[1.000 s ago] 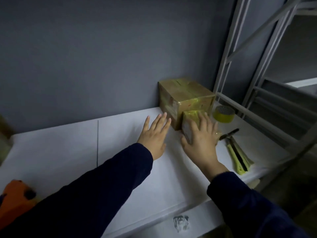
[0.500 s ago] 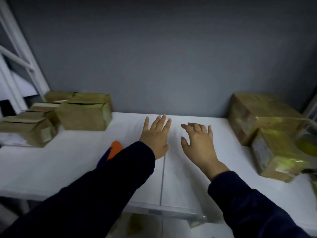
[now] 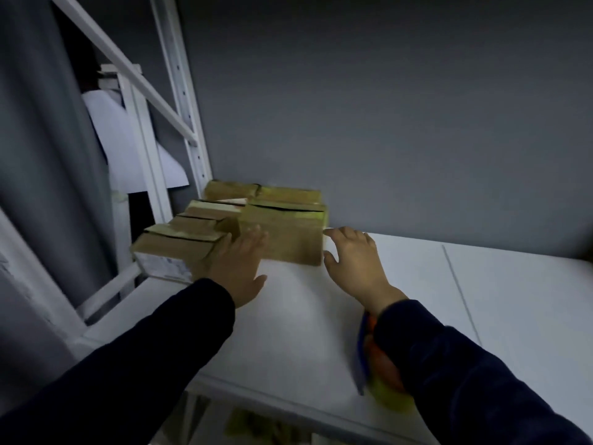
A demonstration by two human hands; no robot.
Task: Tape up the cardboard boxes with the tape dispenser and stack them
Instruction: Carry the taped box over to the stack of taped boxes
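Several untaped cardboard boxes sit in the far left corner of the white shelf. The largest box (image 3: 288, 232) faces me with its top flaps slightly parted. A lower box (image 3: 175, 248) lies to its left at the shelf's edge. My left hand (image 3: 239, 264) is open, fingers spread, in front of the gap between these two boxes. My right hand (image 3: 353, 255) is open and curled at the large box's right front corner, holding nothing. The orange and blue tape dispenser (image 3: 378, 358) with yellow tape lies on the shelf, partly hidden under my right forearm.
The white shelf surface (image 3: 481, 300) stretches to the right. White metal uprights and a diagonal brace (image 3: 179, 101) stand at the left end. A grey wall (image 3: 385, 107) closes the back. Something yellowish (image 3: 256, 425) shows below the front edge.
My view has swung from the taped boxes at the right end to the untaped boxes at the left. Both hands travelled left with it, empty, and now reach the large box.
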